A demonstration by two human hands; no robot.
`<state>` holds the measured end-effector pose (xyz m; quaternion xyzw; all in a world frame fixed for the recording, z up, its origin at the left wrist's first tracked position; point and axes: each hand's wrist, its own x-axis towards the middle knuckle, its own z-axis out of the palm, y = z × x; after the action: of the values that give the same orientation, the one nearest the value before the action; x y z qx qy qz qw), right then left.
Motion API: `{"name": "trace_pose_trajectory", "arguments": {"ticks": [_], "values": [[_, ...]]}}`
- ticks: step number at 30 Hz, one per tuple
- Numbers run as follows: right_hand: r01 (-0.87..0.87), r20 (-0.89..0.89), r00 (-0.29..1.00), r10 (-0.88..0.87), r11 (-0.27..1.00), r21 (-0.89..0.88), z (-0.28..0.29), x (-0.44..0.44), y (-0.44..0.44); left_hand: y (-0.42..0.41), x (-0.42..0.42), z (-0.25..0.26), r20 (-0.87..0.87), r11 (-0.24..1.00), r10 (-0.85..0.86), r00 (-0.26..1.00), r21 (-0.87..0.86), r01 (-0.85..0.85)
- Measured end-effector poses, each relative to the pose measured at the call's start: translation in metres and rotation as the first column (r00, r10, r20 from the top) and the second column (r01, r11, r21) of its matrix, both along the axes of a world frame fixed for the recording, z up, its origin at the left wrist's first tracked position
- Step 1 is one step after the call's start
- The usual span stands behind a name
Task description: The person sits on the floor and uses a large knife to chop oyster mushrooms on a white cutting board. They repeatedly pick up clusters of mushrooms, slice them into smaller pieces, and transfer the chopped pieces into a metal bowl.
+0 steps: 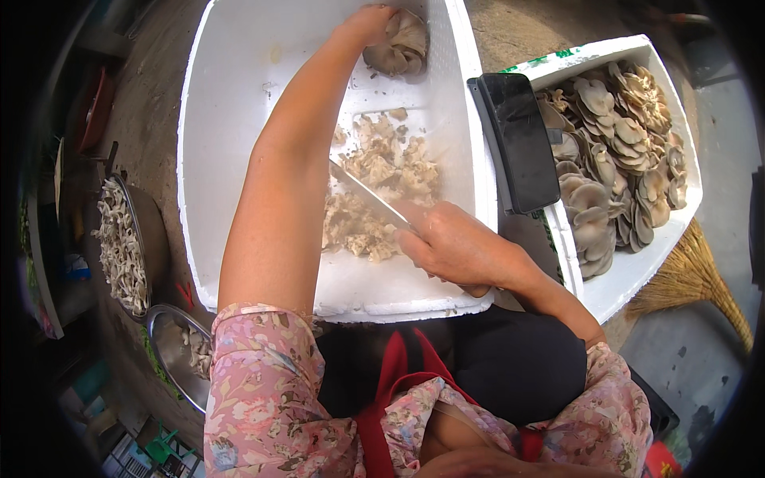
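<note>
In front of me stands a large white foam box (230,119). At its far end my left hand (370,25) has its fingers on a cluster of oyster mushrooms (399,48), which sits near the far right corner. My right hand (451,242) grips a knife by the handle, inside the box near its right wall. The blade of the knife (370,196) points up and to the left, over a heap of pale mushroom trimmings (382,158) on the box floor. My left forearm hides part of the box and perhaps the blade's tip.
A black smartphone (520,143) rests at the box's right rim. Beyond it, a second foam box (627,281) holds many oyster mushroom clusters (627,137). A straw broom (699,281) lies beside it. On the left are a pot of mushroom pieces (122,251) and a metal bowl (170,352).
</note>
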<state>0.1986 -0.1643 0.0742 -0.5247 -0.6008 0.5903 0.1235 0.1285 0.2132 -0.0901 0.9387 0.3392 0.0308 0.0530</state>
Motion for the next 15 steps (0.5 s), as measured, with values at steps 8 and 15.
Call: {"name": "trace_pose_trajectory", "arguments": {"ticks": [8, 15], "values": [[-0.027, 0.008, 1.0, 0.027, 0.999, 0.041, -0.001, 0.008, -0.001, 0.018, -0.027, -0.016, 0.17, 0.679, 0.468, 0.867, -0.698, -0.23], [-0.032, 0.032, 0.999, 0.031, 0.999, 0.007, 0.003, 0.008, 0.001, -0.032, -0.119, 0.097, 0.485, 0.693, 0.436, 0.758, -0.718, 0.061]]}}
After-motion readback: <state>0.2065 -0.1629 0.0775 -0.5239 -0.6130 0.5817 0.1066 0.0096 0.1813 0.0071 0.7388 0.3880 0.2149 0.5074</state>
